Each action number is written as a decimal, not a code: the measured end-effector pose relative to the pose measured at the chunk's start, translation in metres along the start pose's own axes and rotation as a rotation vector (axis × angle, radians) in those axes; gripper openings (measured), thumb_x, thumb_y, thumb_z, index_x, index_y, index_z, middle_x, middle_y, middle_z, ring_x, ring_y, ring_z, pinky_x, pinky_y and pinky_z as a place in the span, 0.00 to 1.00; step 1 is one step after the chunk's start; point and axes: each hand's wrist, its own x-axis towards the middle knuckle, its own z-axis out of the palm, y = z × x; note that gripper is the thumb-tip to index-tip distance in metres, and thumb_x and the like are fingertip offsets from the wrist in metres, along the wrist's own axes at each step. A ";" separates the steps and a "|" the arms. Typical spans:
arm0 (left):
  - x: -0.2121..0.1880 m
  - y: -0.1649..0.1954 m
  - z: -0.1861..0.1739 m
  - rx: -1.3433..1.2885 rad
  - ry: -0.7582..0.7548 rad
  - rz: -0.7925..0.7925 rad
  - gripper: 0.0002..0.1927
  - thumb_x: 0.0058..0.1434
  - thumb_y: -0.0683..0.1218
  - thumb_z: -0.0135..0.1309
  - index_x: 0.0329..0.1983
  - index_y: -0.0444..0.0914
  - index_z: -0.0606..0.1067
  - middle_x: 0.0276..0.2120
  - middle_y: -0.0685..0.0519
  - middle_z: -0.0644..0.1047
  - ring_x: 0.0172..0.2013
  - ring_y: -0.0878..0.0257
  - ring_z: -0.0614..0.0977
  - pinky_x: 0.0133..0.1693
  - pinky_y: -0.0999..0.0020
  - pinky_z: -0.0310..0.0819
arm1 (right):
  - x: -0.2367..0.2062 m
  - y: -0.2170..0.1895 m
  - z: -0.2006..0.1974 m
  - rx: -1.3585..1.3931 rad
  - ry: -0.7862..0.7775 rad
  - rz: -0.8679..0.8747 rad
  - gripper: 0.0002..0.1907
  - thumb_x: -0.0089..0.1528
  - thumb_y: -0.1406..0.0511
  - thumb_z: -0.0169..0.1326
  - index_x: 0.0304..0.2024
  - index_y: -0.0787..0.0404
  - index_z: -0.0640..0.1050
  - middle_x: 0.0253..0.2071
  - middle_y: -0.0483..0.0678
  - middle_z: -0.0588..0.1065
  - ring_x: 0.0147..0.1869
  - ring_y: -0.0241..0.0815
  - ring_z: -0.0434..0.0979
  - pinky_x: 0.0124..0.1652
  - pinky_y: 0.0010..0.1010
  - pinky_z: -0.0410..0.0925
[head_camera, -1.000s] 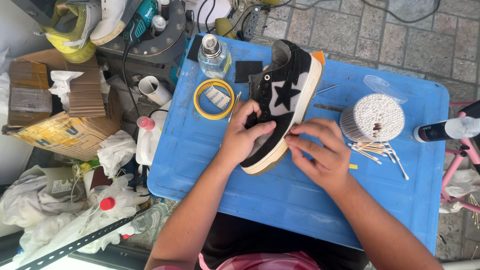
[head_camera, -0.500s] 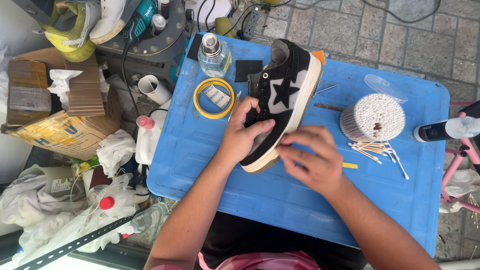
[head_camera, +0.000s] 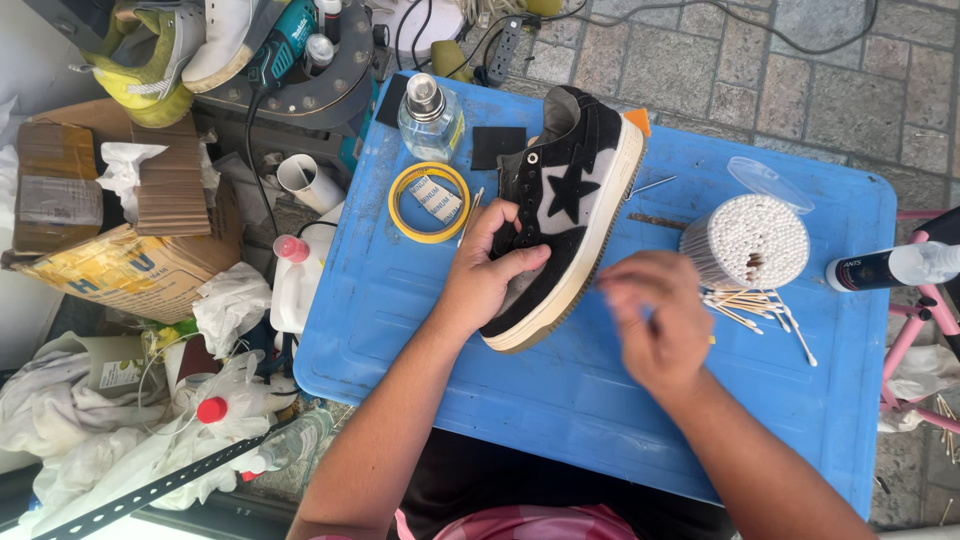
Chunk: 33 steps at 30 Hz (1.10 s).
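A black suede sneaker (head_camera: 570, 190) with a grey panel, a black star and a cream sole lies on its side on a blue plastic table (head_camera: 400, 330). My left hand (head_camera: 485, 270) grips it over the toe and holds it down. My right hand (head_camera: 655, 320) is blurred, just right of the sole's edge and apart from the shoe. Its fingers are curled, and I cannot tell whether they pinch anything. A round tub of cotton swabs (head_camera: 750, 240) stands right of that hand, with several loose swabs (head_camera: 750, 305) beside it.
On the table behind the shoe are a yellow tape roll (head_camera: 428, 202), a glass bottle (head_camera: 430, 115) and a black patch (head_camera: 497, 145). A black-and-white bottle (head_camera: 890, 265) lies at the right edge. Cardboard boxes (head_camera: 120, 265), rags, bottles, shoes (head_camera: 150, 50) and a teal drill (head_camera: 290, 35) crowd the left.
My right hand has left the sneaker's sole edge and moved right, toward the cotton swabs. My left hand still holds the toe, and the shoe has not moved.
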 end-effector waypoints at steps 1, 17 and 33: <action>0.000 0.000 0.000 -0.005 -0.006 -0.007 0.16 0.56 0.44 0.66 0.38 0.41 0.68 0.43 0.55 0.69 0.46 0.64 0.73 0.49 0.69 0.70 | -0.003 0.004 -0.001 0.122 0.062 0.109 0.05 0.69 0.73 0.55 0.47 0.64 0.74 0.49 0.49 0.76 0.50 0.43 0.78 0.49 0.31 0.70; -0.002 0.003 -0.002 -0.096 -0.026 -0.023 0.15 0.58 0.44 0.65 0.38 0.40 0.69 0.40 0.57 0.69 0.43 0.67 0.72 0.47 0.73 0.68 | 0.012 -0.004 0.000 0.095 -0.058 0.042 0.08 0.68 0.73 0.57 0.49 0.67 0.74 0.54 0.58 0.75 0.56 0.49 0.81 0.52 0.33 0.77; -0.003 0.001 0.002 0.122 0.027 0.039 0.17 0.55 0.48 0.68 0.39 0.41 0.71 0.39 0.56 0.66 0.43 0.64 0.72 0.46 0.70 0.68 | 0.023 -0.020 -0.001 -0.039 -0.109 -0.051 0.13 0.57 0.74 0.69 0.43 0.63 0.82 0.52 0.50 0.76 0.55 0.50 0.79 0.50 0.36 0.73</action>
